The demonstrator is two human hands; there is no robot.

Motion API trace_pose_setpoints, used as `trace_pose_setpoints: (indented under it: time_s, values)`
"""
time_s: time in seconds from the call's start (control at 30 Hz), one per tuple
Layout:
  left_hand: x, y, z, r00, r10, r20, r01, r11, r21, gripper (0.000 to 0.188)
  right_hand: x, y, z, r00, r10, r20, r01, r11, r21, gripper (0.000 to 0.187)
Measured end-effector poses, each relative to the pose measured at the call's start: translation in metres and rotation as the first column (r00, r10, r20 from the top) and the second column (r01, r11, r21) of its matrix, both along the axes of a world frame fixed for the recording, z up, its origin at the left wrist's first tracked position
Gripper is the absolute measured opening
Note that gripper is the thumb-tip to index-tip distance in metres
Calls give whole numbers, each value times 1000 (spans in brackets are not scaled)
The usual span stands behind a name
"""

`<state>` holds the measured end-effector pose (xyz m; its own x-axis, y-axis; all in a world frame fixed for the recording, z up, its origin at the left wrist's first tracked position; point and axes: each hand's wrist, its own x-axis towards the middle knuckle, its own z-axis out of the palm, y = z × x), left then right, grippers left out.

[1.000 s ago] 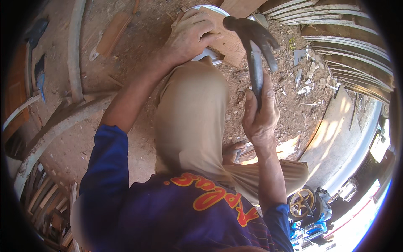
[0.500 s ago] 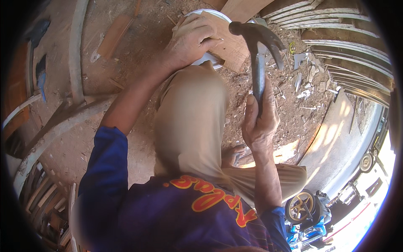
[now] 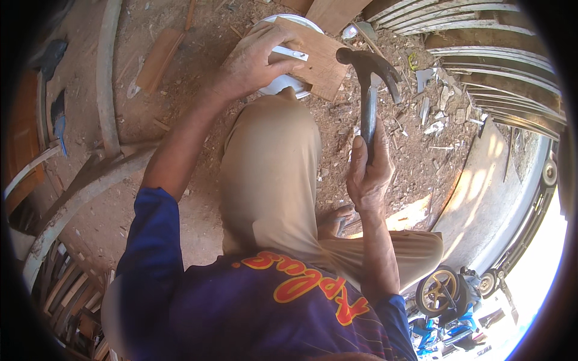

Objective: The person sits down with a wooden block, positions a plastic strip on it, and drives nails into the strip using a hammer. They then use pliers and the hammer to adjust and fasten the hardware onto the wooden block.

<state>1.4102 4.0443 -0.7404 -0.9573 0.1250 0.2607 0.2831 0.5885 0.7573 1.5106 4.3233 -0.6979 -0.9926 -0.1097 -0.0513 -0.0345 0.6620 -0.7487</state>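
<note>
My right hand point(image 3: 372, 175) is wrapped round the handle of a claw hammer point(image 3: 368, 90), which is held up with its dark head at the top. My left hand point(image 3: 256, 63) is closed on a narrow white strip point(image 3: 291, 53) with a small dark spot near its end. The strip lies over a flat wooden board point(image 3: 328, 63). This board rests across a round white container point(image 3: 306, 23) in front of my knee. My fingers and the board hide much of the container. The hammer head is to the right of the board, apart from it in the picture.
Wood chips and white scraps point(image 3: 436, 126) litter the dirt floor on the right. Stacked slats point(image 3: 463, 30) stand at the upper right. A reddish-brown wooden piece point(image 3: 161, 57) and a curved pole point(image 3: 108, 78) lie on the left. A motorcycle wheel point(image 3: 436, 290) shows at the lower right.
My left hand has shifted slightly left and turned, so the white strip now shows plainly. The hammer stays raised in my right hand, almost in the same place.
</note>
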Motion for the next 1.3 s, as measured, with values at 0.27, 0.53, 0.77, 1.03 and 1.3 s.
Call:
trace_pose_setpoints:
  time_s: [0.27,0.53,0.77,1.03,1.3]
  values:
    - [-6,9,-29,977,-19,-212,3,997,-73,24,4,4,-15,997,-4,80,5,1000,-15,49]
    - [-5,10,-35,948,21,-316,-64,990,-126,19,-1,6,-15,987,-14,163,22,999,-47,50]
    - [-4,9,-29,965,16,-263,-43,994,-96,15,2,8,-19,994,0,110,5,999,-45,50]
    - [-5,21,-32,925,53,-376,-139,969,-205,15,0,10,-16,975,-15,220,39,994,-104,53]
    - [-7,17,-26,942,27,-334,-97,976,-196,12,0,10,-19,991,-4,134,17,995,-98,53]
